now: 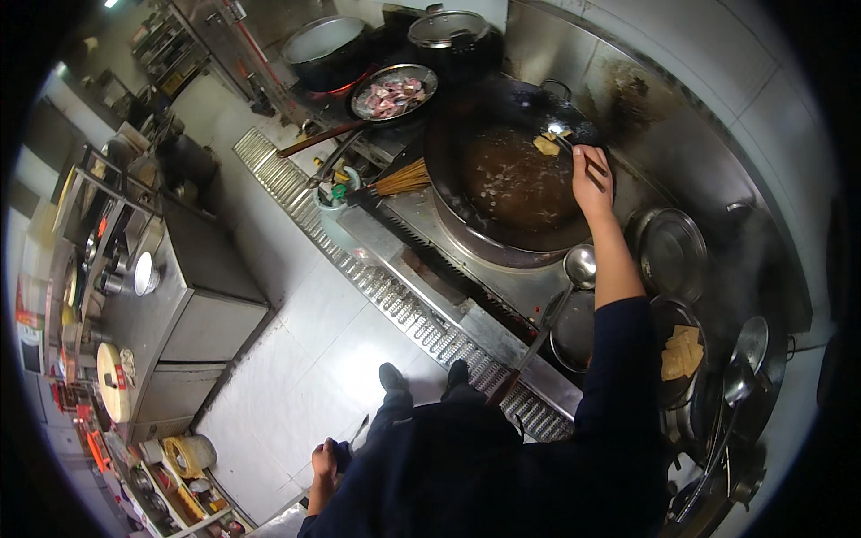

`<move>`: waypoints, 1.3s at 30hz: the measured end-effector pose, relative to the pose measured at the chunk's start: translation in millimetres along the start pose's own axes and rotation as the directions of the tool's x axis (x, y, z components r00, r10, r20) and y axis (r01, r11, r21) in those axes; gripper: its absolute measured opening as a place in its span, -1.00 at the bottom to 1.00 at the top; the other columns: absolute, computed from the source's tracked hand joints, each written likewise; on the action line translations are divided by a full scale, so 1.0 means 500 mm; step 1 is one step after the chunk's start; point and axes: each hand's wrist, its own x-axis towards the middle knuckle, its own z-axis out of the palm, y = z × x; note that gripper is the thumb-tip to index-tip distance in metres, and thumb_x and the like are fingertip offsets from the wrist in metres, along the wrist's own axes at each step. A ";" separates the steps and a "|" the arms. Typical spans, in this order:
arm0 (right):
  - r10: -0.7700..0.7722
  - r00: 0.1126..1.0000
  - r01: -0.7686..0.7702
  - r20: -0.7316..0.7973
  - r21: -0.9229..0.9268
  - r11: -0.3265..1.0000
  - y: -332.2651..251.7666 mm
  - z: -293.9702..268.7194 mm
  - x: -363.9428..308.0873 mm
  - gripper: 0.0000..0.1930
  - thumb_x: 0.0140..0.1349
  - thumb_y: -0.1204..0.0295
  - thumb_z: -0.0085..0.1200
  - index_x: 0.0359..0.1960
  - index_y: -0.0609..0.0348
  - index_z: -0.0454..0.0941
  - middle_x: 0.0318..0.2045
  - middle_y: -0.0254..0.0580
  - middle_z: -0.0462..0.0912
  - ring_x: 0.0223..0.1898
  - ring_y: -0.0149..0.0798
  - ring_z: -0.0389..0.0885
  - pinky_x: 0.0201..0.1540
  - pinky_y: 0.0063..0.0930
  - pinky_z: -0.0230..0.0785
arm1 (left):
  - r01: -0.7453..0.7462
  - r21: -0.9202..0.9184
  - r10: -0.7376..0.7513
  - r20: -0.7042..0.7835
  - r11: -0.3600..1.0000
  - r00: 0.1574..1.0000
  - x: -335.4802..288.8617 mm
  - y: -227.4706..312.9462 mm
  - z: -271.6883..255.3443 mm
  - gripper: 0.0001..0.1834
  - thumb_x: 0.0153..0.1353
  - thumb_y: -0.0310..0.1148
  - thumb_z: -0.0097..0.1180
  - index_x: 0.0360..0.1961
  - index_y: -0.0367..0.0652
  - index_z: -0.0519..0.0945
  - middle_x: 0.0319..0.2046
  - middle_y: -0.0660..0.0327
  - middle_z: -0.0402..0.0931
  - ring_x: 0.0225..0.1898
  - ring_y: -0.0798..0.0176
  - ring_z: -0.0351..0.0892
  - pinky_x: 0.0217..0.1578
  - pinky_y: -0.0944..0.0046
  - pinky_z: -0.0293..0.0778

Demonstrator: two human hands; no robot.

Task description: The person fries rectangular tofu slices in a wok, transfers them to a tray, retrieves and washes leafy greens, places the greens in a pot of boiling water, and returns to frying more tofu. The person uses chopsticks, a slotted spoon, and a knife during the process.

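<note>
My right hand (592,184) reaches over a large black wok (448,193) and grips a pair of dark chopsticks (565,143). Their tips are at a few flat golden pieces (546,145) by the wok's far right side. Brownish oil (516,179) with bubbles on its surface fills the wok. Low at my left side, my left hand (324,460) is closed beside a small dark thing that I cannot make out. More golden pieces (682,352) lie in a pan to the right of my right arm.
Raw pinkish meat (395,96) sits in a long-handled strainer on the back left of the stove. A bamboo brush (402,178) lies left of the wok. A ladle (580,264) crosses the stove front. Metal lids (673,255) lean at right. A steel counter (215,269) stands left.
</note>
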 end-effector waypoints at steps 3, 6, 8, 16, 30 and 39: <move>0.073 0.993 -0.071 0.089 -0.025 0.997 0.022 0.025 0.009 -0.71 0.45 0.18 -0.08 -0.09 0.09 0.58 -0.13 0.02 0.56 -0.07 0.18 0.54 0.00 -0.15 0.41 | 0.034 -0.100 -0.037 -0.024 0.994 0.999 -0.016 0.023 0.003 -0.43 0.35 0.03 -0.01 -0.38 -0.37 0.65 -0.51 0.09 0.62 -0.46 0.22 0.51 -0.37 0.13 0.45; 0.142 0.989 -0.144 0.027 0.093 0.985 0.029 0.013 0.001 -0.74 0.44 0.22 -0.04 -0.09 0.10 0.59 -0.14 -0.03 0.56 -0.14 0.05 0.61 -0.05 -0.21 0.44 | 0.110 -0.123 -0.112 -0.011 0.986 0.994 -0.027 0.025 0.000 -0.42 0.33 0.05 0.01 -0.37 -0.38 0.65 -0.50 0.06 0.64 -0.44 0.19 0.54 -0.35 0.12 0.46; 0.208 0.977 -0.212 0.044 0.284 0.935 0.021 -0.001 -0.017 -0.78 0.45 0.27 -0.02 -0.12 0.12 0.59 -0.21 -0.18 0.54 -0.29 -0.27 0.63 -0.17 -0.38 0.44 | 0.134 -0.094 -0.135 -0.005 0.987 0.991 -0.034 0.017 -0.003 -0.47 0.32 0.01 0.04 -0.37 -0.35 0.64 -0.50 0.10 0.61 -0.46 0.24 0.51 -0.39 0.15 0.44; -0.031 0.998 0.027 0.057 0.067 0.997 -0.004 0.041 -0.099 -0.82 0.42 0.36 -0.04 -0.02 0.07 0.47 -0.03 -0.06 0.50 -0.12 0.11 0.57 -0.08 -0.16 0.45 | 0.153 -0.127 -0.155 -0.007 0.980 0.988 -0.059 0.000 -0.018 -0.56 0.31 -0.06 0.11 -0.40 -0.30 0.60 -0.55 0.25 0.51 -0.54 0.35 0.43 -0.51 0.23 0.36; 0.247 0.965 -0.238 -0.091 0.104 0.966 0.028 0.137 -0.046 -0.66 0.47 0.19 -0.11 -0.20 0.24 0.53 -0.23 0.04 0.60 -0.15 0.09 0.62 -0.08 -0.12 0.43 | 0.159 -0.061 -0.160 -0.024 0.985 0.987 -0.067 -0.016 -0.003 -0.53 0.31 -0.07 0.13 -0.34 -0.39 0.66 -0.44 0.12 0.64 -0.42 0.27 0.54 -0.36 0.19 0.45; 0.578 0.804 -0.306 -0.138 0.738 0.602 0.004 -0.037 -0.067 -0.70 0.50 0.33 -0.08 -0.14 0.43 0.46 -0.21 0.02 0.62 -0.32 -0.16 0.73 -0.20 -0.41 0.65 | -0.139 0.414 0.062 0.194 0.900 0.979 0.043 -0.094 -0.012 -0.43 0.35 0.09 -0.10 -0.32 -0.23 0.70 -0.39 0.01 0.69 -0.34 0.09 0.66 -0.27 0.05 0.49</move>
